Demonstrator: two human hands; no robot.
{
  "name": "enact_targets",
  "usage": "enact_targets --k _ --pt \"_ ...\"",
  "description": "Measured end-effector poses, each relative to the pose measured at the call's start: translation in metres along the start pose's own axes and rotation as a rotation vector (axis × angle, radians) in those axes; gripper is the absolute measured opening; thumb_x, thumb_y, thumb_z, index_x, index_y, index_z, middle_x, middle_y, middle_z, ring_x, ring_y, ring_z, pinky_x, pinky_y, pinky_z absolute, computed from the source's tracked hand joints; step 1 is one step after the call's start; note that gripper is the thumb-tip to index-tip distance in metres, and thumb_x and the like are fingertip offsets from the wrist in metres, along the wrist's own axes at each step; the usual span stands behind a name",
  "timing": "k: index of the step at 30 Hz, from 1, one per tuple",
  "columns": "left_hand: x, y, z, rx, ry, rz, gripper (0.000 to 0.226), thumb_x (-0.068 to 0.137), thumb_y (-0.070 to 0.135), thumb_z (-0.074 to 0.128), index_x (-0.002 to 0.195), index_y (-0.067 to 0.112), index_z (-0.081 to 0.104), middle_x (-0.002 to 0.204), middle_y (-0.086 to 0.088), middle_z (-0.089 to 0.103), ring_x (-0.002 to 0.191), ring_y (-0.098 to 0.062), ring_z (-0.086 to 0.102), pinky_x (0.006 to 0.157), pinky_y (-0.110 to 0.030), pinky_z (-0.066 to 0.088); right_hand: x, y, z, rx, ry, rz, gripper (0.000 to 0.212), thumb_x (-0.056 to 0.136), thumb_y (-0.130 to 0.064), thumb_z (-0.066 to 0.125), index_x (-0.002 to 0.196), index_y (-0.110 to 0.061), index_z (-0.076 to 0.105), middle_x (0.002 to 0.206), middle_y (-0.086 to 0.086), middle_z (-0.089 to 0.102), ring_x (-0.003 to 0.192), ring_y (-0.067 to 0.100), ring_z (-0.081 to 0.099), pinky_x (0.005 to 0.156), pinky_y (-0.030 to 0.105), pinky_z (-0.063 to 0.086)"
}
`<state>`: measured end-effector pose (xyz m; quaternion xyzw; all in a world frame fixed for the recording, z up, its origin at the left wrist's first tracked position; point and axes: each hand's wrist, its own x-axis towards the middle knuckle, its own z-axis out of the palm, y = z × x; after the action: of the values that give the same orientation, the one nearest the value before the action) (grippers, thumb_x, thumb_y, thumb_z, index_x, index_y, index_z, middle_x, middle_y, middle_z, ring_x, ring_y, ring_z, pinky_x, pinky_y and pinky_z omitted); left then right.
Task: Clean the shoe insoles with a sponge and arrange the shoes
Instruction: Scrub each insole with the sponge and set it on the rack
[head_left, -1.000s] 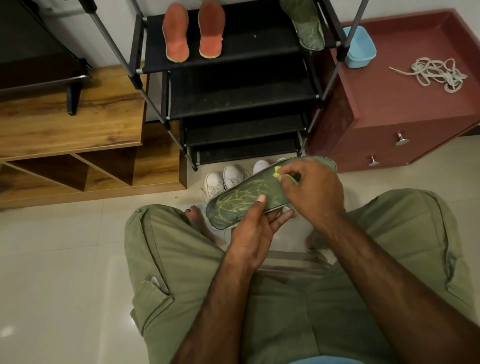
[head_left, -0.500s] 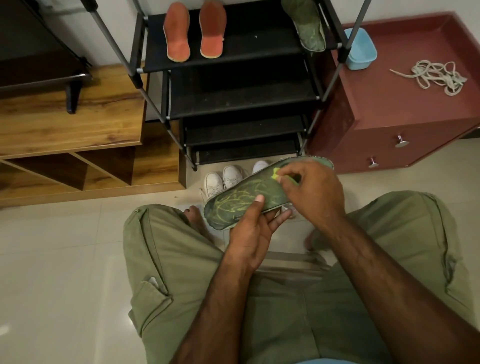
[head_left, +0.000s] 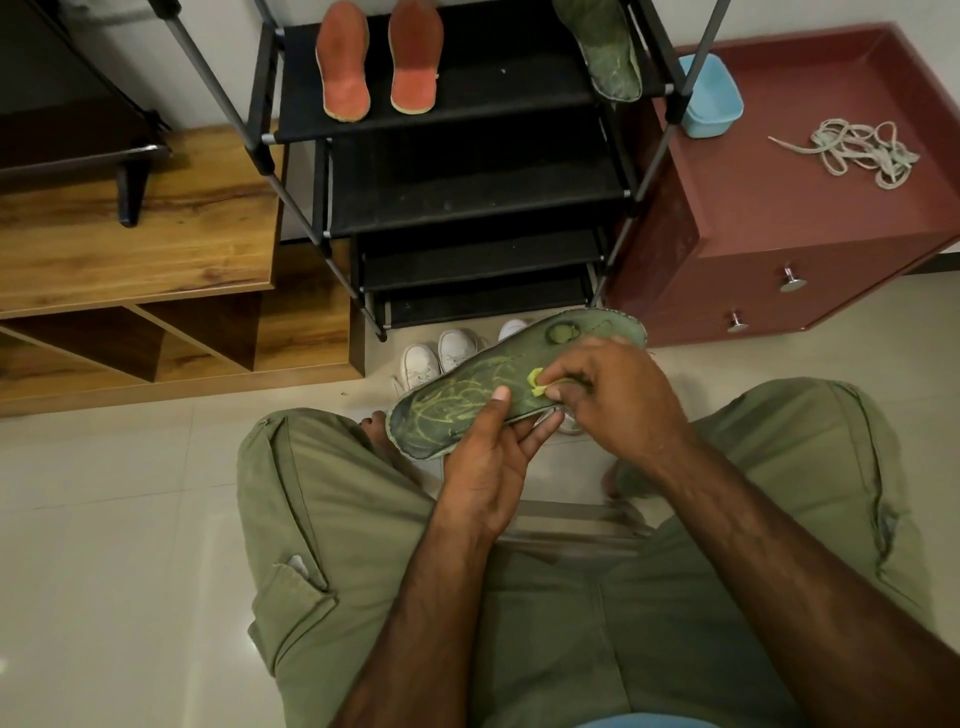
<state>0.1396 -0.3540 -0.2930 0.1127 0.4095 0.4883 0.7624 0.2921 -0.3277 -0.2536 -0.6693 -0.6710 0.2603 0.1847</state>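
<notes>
My left hand (head_left: 491, 457) holds a dark green insole (head_left: 457, 402) from below, thumb laid across its top, over my knees. The insole carries yellow-green smears and a worn patch near its far end. My right hand (head_left: 618, 400) pinches a small yellow-green sponge (head_left: 535, 376) against the insole's middle. Two orange insoles (head_left: 376, 60) lie side by side on the top shelf of a black shoe rack (head_left: 467, 171), and another green insole (head_left: 605, 52) lies at that shelf's right end. White shoes (head_left: 439, 358) stand on the floor before the rack, partly hidden by the held insole.
A maroon cabinet (head_left: 779, 234) to the right carries a light blue tub (head_left: 709, 101) and a loose bundle of laces (head_left: 857, 153). A wooden shelf unit (head_left: 156, 260) stands at left. Pale floor tiles lie around my green-trousered legs.
My right hand has slid the sponge along the insole toward my left thumb, uncovering the insole's far end and its worn patch. My left hand keeps the same hold.
</notes>
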Motion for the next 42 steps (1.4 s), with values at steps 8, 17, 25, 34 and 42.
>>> enact_targets --k 8,17,25,34,42 --pt "0.000 0.000 0.005 -0.010 0.014 0.002 0.041 0.109 0.018 0.042 0.148 0.005 0.045 0.143 -0.019 0.060 0.133 -0.037 0.057 0.115 -0.052 0.042 0.000 -0.001 -0.001 -0.090 0.024 0.014 0.020 0.093 -0.012 0.072 0.106 -0.024 0.081 0.107 -0.003 0.067 0.101 0.014 0.055 0.084 0.029 0.044" --pt "0.000 -0.001 0.006 -0.023 0.033 0.002 0.043 0.108 0.017 0.045 0.149 0.005 0.044 0.143 -0.019 0.060 0.131 -0.036 0.059 0.114 -0.051 0.044 -0.005 0.002 0.001 -0.110 0.110 0.053 0.027 0.088 0.001 0.073 0.106 -0.017 0.081 0.117 -0.001 0.066 0.108 0.017 0.061 0.091 0.030 0.050" --pt "0.000 -0.001 0.004 -0.026 0.047 0.000 0.045 0.107 0.018 0.046 0.150 0.004 0.043 0.142 -0.019 0.060 0.131 -0.037 0.058 0.113 -0.050 0.045 -0.007 0.009 -0.003 -0.095 0.148 0.105 0.027 0.087 0.003 0.072 0.100 -0.018 0.081 0.121 -0.003 0.065 0.108 0.015 0.062 0.088 0.023 0.046" --pt "0.001 -0.001 -0.001 -0.008 0.019 0.007 0.049 0.107 0.020 0.047 0.150 -0.001 0.040 0.145 -0.026 0.055 0.135 -0.041 0.053 0.113 -0.049 0.045 -0.018 -0.006 0.006 -0.028 0.165 0.028 0.009 0.093 -0.018 0.072 0.100 -0.018 0.078 0.108 -0.005 0.067 0.093 0.014 0.063 0.080 0.031 0.052" --pt "0.000 0.002 0.004 -0.036 0.043 0.005 0.047 0.107 0.018 0.047 0.150 0.000 0.041 0.143 -0.023 0.058 0.131 -0.039 0.058 0.108 -0.048 0.050 -0.015 0.007 0.001 -0.013 0.247 0.168 0.026 0.091 -0.022 0.077 0.117 -0.023 0.076 0.116 -0.003 0.062 0.105 0.015 0.058 0.084 0.024 0.040"
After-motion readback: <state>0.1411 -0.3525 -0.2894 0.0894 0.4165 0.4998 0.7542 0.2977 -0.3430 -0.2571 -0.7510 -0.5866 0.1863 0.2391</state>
